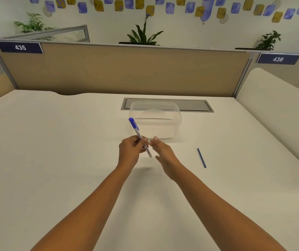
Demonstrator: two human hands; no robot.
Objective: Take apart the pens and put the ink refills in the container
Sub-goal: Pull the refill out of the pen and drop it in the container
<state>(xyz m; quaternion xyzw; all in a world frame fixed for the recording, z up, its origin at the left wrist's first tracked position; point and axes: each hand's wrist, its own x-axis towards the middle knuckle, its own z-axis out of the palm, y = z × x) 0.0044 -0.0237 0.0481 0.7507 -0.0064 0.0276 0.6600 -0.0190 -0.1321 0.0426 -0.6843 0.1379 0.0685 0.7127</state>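
My left hand grips a white pen with a blue cap around the middle of its barrel, cap end tilted up and away to the left. My right hand hovers just right of the pen's lower end, fingers apart, holding nothing. A clear plastic container stands on the desk just beyond both hands; it looks empty. A thin dark blue ink refill lies flat on the desk to the right of my right hand.
The white desk is bounded by a tan partition at the back and a cream side panel on the right. A grey cable hatch sits behind the container.
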